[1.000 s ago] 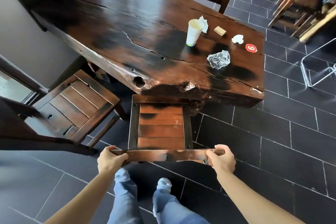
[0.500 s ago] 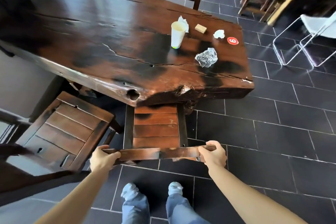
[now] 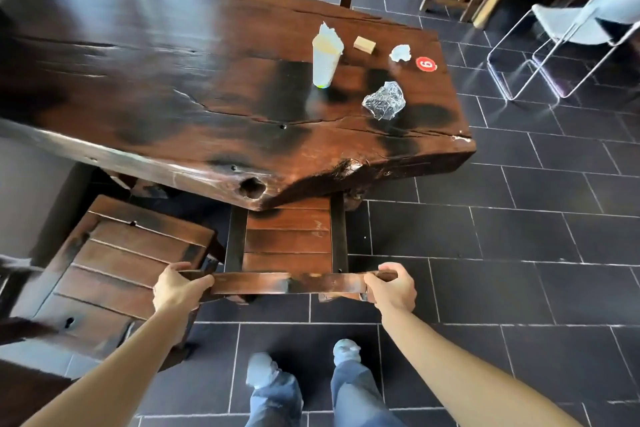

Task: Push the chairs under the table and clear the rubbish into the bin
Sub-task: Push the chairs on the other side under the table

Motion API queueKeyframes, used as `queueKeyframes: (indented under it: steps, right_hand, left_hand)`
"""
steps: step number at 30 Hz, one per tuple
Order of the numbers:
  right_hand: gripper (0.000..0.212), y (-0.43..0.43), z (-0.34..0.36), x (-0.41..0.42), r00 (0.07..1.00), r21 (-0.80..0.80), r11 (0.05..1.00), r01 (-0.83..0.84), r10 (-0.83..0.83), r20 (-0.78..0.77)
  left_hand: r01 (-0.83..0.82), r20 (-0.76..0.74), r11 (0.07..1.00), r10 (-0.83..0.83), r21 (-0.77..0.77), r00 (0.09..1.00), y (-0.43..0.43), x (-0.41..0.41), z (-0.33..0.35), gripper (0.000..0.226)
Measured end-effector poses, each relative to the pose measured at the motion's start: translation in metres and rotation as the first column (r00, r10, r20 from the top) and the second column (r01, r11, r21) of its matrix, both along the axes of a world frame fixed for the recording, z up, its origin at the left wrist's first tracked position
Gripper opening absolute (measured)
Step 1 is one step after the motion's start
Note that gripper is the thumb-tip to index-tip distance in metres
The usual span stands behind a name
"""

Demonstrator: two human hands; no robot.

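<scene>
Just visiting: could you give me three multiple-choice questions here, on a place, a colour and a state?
1. Where is the crumpled plastic wrap? A. on the table, near the paper cup; B. on the floor; C. in a bin.
2. The round number tag is: A. blue; B. red; C. green.
3. The left hand and right hand are: A. hanging open; B. lifting a plate; C. gripping the chair's top rail.
Answers: 1 A, it lies on the table; 2 B, red with a white digit; 3 C, both curl round the rail.
</scene>
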State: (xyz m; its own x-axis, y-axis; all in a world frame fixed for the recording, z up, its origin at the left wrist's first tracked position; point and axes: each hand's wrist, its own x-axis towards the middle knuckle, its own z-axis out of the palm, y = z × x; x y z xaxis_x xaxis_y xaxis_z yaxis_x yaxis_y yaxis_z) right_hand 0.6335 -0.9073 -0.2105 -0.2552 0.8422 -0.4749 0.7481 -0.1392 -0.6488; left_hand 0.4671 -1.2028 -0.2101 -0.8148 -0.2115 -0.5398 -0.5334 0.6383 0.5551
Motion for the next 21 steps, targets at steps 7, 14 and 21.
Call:
queueKeyframes:
  steps: [7,14,21]
  right_hand:
    - [0.027,-0.004,0.002,0.0,1.0,-0.009,1.0,0.002,-0.002,-0.014]
    - [0.036,0.001,0.002,0.001,0.997,-0.045,0.996,-0.072,0.073,0.019]
    - [0.038,0.005,0.001,-0.001,0.996,-0.055,0.995,-0.083,0.084,0.022]
  left_hand:
    - [0.061,0.044,0.997,-0.062,0.041,0.997,-0.003,-0.001,0.008,0.06]
    - [0.079,0.04,0.996,-0.081,0.045,0.996,-0.006,0.001,0.007,0.066]
    - [0.051,0.081,0.998,-0.055,0.048,0.995,-0.001,-0.001,0.013,0.07]
